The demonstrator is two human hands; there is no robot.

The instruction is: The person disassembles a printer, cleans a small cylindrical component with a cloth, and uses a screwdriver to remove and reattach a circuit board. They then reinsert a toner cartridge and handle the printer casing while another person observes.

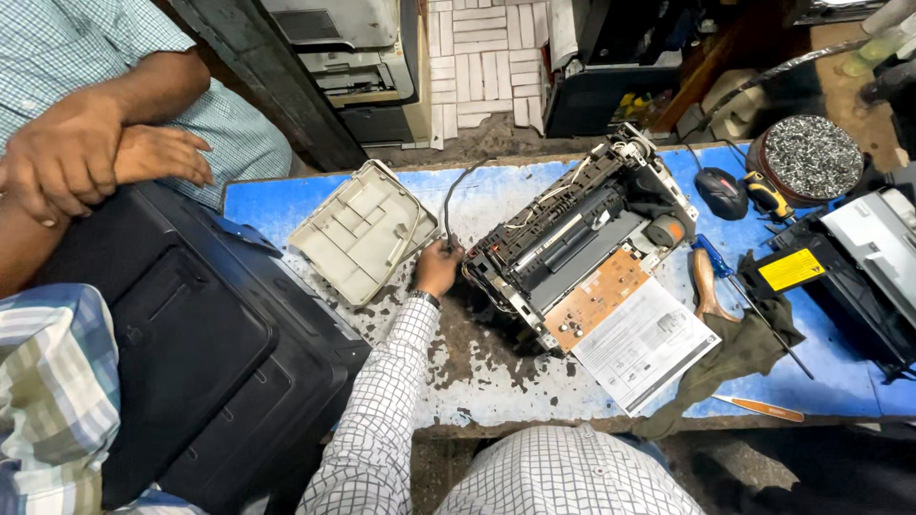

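- One hand of the wearer shows: the left hand (pixel 437 269), in a checked sleeve, rests at the left end of the stripped-down black printer chassis with a brown circuit board (pixel 580 250). Its fingers curl where a thin dark cable (pixel 450 202) meets the chassis; whether the grip closes on the cable or only touches it cannot be told.
- No right hand appears in view.
- The chassis sits tilted near the middle of the worn blue tabletop (pixel 267 202).
- Left of the chassis lies a grey ribbed plastic cover panel (pixel 363 232), just beside the hand.
- Against the chassis's near corner lies a printed white paper sheet (pixel 646 343); right of that, a wooden-handled screwdriver (pixel 704 283) and an olive rag (pixel 735 353).
- Far left of the chassis, a large black housing (pixel 191 343) overhangs the tabletop edge, and another person's folded hands (pixel 91 153) rest above it.
- Bare chipped surface lies open in front of the chassis, up to the near edge.
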